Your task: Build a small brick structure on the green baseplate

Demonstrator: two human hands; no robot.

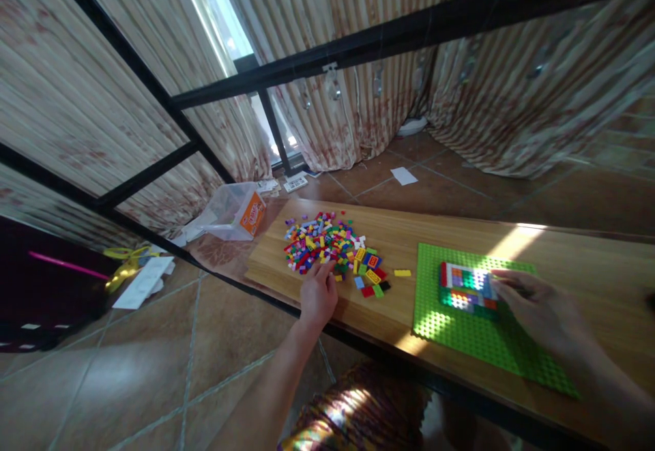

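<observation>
My left hand (319, 294) reaches in at the near edge of a pile of small coloured toy bricks (320, 239). Its fingers are curled together among the bricks, and whatever is between the fingertips is too small to make out. On a green baseplate (434, 355) at the right stands a low, rectangular brick build (468, 289) in red, white, green, orange and other colours. My right hand (537, 304) pinches at the right edge of this build, with thumb and forefinger closed against it; the other fingers are partly hidden.
Larger loose bricks (373, 276) and a single yellow brick (402, 273) lie between pile and baseplate on the wooden table (394, 233). A clear plastic box (230, 212) with an orange label stands beyond the left end. Dark metal bars (307, 62) and curtains (327, 130) are behind.
</observation>
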